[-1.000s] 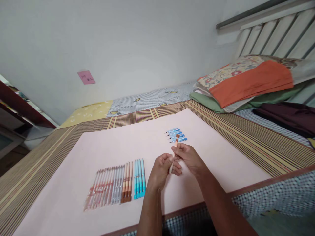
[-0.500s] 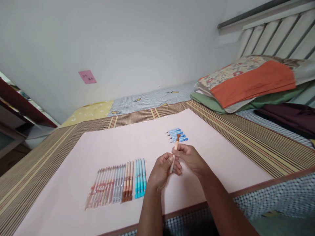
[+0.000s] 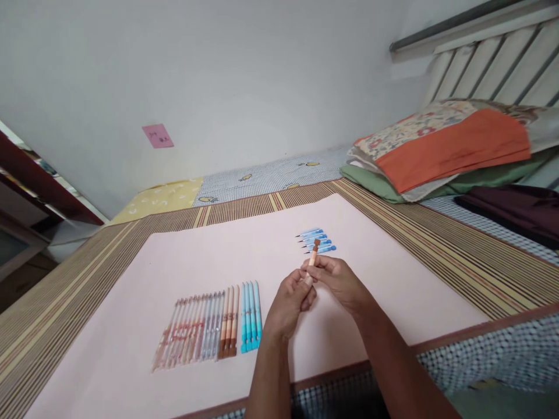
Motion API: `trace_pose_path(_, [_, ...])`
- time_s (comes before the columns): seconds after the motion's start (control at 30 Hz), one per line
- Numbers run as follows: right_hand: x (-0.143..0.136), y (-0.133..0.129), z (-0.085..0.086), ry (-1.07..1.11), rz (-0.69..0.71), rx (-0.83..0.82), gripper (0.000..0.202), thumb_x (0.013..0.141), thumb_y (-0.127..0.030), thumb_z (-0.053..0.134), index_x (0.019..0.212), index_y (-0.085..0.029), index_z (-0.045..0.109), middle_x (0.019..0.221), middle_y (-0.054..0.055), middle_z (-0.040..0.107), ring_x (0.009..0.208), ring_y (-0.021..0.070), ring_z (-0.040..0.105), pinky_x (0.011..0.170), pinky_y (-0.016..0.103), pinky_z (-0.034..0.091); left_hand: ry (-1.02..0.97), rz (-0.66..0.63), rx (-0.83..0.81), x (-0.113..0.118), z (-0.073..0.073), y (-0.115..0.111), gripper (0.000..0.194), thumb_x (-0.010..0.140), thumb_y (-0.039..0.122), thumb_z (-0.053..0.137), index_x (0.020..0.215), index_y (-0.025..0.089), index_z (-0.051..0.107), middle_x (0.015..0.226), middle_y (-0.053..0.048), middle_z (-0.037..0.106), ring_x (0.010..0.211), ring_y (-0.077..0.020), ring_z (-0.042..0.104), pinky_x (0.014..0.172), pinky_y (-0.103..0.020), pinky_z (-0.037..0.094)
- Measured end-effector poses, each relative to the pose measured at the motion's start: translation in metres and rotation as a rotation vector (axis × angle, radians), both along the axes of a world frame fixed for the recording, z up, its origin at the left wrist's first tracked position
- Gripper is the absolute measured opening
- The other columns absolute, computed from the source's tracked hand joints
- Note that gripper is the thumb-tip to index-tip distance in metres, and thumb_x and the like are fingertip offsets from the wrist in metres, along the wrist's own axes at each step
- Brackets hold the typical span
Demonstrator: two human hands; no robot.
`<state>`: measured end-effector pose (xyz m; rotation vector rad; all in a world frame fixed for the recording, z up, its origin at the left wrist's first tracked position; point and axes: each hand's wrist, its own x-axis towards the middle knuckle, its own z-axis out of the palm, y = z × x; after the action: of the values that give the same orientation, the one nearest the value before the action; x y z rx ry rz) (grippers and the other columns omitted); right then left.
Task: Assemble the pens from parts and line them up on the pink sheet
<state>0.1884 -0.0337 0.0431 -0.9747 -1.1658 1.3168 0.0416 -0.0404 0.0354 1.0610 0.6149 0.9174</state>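
Observation:
Both hands are closed on one peach pen with a brown top (image 3: 313, 254), above the pale pink sheet (image 3: 209, 256). My left hand (image 3: 288, 299) grips its lower part, and the fingers hide that end. Higher up, my right hand (image 3: 338, 279) pinches the barrel. Just beyond the hands lie several blue pens (image 3: 322, 240) with dark tips showing. Left of my left hand, a row holds several turquoise pens (image 3: 250, 320), 3 brown-and-peach pens (image 3: 229, 326), and several clear pens (image 3: 187, 331) with reddish or greyish markings.
The sheet lies on a striped mat (image 3: 375, 221). Folded bedding with an orange band (image 3: 463, 151) is piled at the right, beside dark purple cloth (image 3: 515, 212). Behind stands a white wall (image 3: 271, 75) with a pink note (image 3: 158, 136).
My left hand has moved up along the pen, and the pen's lower end, visible before, is now covered by fingers. The laid-out pens stay in place; the view has shifted slightly.

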Motion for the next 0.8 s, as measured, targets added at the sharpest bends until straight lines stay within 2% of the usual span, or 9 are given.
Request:
trace_pose_path(0.07, [0.0021, -0.0005, 0.0015, 0.002, 0.064, 0.007, 0.032, 0.081, -0.048, 0.074, 0.093, -0.018, 0.072, 0.091, 0.005, 0.072, 0.083, 0.0194, 0.065, 0.079, 0.033, 0.05, 0.001, 0.001, 0.024, -0.0013, 0.0007, 0.0003, 0.033, 0.09, 0.048, 0.064, 0.094, 0.017, 0.054, 0.053, 0.009, 0.039, 0.046, -0.0062, 0.022, 0.049, -0.025, 0.013])
trace_pose_path(0.13, [0.0025, -0.0004, 0.0012, 0.03, 0.07, 0.014, 0.036, 0.084, -0.05, 0.071, 0.102, -0.019, 0.072, 0.098, 0.007, 0.072, 0.09, 0.0205, 0.064, 0.085, 0.035, 0.048, -0.007, -0.007, 0.032, -0.0019, 0.0007, 0.0006, 0.031, 0.092, 0.047, 0.061, 0.094, 0.017, 0.053, 0.053, 0.01, 0.038, 0.046, -0.0065, 0.02, 0.048, -0.025, 0.013])
trace_pose_path(0.27, [-0.0001, 0.0017, -0.0017, -0.023, -0.046, 0.012, 0.033, 0.071, -0.046, 0.083, 0.077, -0.019, 0.066, 0.073, -0.001, 0.063, 0.073, 0.0163, 0.058, 0.072, 0.03, 0.046, 0.007, -0.007, 0.038, -0.0013, -0.0016, 0.0013, 0.03, 0.092, 0.046, 0.061, 0.095, 0.017, 0.053, 0.056, 0.009, 0.041, 0.046, -0.0064, 0.021, 0.048, -0.025, 0.013])
trace_pose_path(0.33, [0.0003, 0.002, -0.0009, -0.06, -0.043, 0.015, 0.033, 0.07, -0.045, 0.083, 0.071, -0.018, 0.065, 0.068, -0.002, 0.06, 0.069, 0.0152, 0.056, 0.069, 0.029, 0.044, 0.018, -0.005, 0.039, -0.0013, -0.0018, 0.0014, 0.03, 0.092, 0.046, 0.061, 0.094, 0.018, 0.052, 0.056, 0.009, 0.041, 0.046, -0.0062, 0.021, 0.048, -0.025, 0.013])
trace_pose_path(0.47, [0.0052, -0.0014, 0.0061, -0.085, 0.046, 0.03, 0.034, 0.082, -0.049, 0.071, 0.093, -0.017, 0.074, 0.083, 0.003, 0.068, 0.082, 0.0194, 0.062, 0.079, 0.033, 0.047, 0.019, -0.018, 0.028, -0.002, 0.0008, 0.0011, 0.033, 0.092, 0.05, 0.06, 0.091, 0.018, 0.052, 0.055, 0.009, 0.04, 0.045, -0.0061, 0.021, 0.048, -0.025, 0.012])
trace_pose_path(0.57, [0.0056, -0.0032, 0.008, -0.093, 0.073, 0.026, 0.039, 0.082, -0.051, 0.071, 0.104, -0.018, 0.072, 0.094, 0.005, 0.07, 0.092, 0.0215, 0.063, 0.085, 0.034, 0.047, 0.035, -0.015, 0.027, -0.0016, 0.001, 0.001, 0.034, 0.091, 0.051, 0.06, 0.092, 0.018, 0.053, 0.056, 0.008, 0.042, 0.045, -0.0063, 0.022, 0.048, -0.026, 0.012])
trace_pose_path(0.63, [0.0033, -0.0023, 0.0056, -0.095, 0.023, 0.02, 0.035, 0.076, -0.049, 0.078, 0.091, -0.018, 0.071, 0.084, 0.003, 0.068, 0.083, 0.0195, 0.062, 0.079, 0.033, 0.047, 0.049, 0.001, 0.038, -0.001, -0.0005, 0.0011, 0.033, 0.091, 0.05, 0.06, 0.094, 0.018, 0.054, 0.057, 0.007, 0.043, 0.046, -0.0066, 0.024, 0.048, -0.026, 0.012])
trace_pose_path(0.73, [0.0006, 0.0004, 0.0009, -0.086, -0.066, 0.014, 0.035, 0.07, -0.046, 0.083, 0.066, -0.019, 0.061, 0.065, -0.003, 0.058, 0.066, 0.0147, 0.053, 0.068, 0.03, 0.044, 0.076, 0.022, 0.036, -0.0009, -0.0025, 0.0012, 0.032, 0.092, 0.049, 0.059, 0.093, 0.017, 0.055, 0.057, 0.007, 0.045, 0.046, -0.007, 0.027, 0.049, -0.025, 0.015])
trace_pose_path(0.8, [0.0013, 0.0017, -0.0007, -0.037, -0.053, 0.002, 0.032, 0.073, -0.046, 0.081, 0.069, -0.019, 0.065, 0.065, -0.002, 0.058, 0.066, 0.0151, 0.053, 0.068, 0.03, 0.044, 0.098, 0.025, 0.025, -0.0013, -0.0022, 0.001, 0.032, 0.093, 0.049, 0.057, 0.09, 0.017, 0.057, 0.058, 0.005, 0.048, 0.047, -0.0075, 0.031, 0.051, -0.025, 0.019])
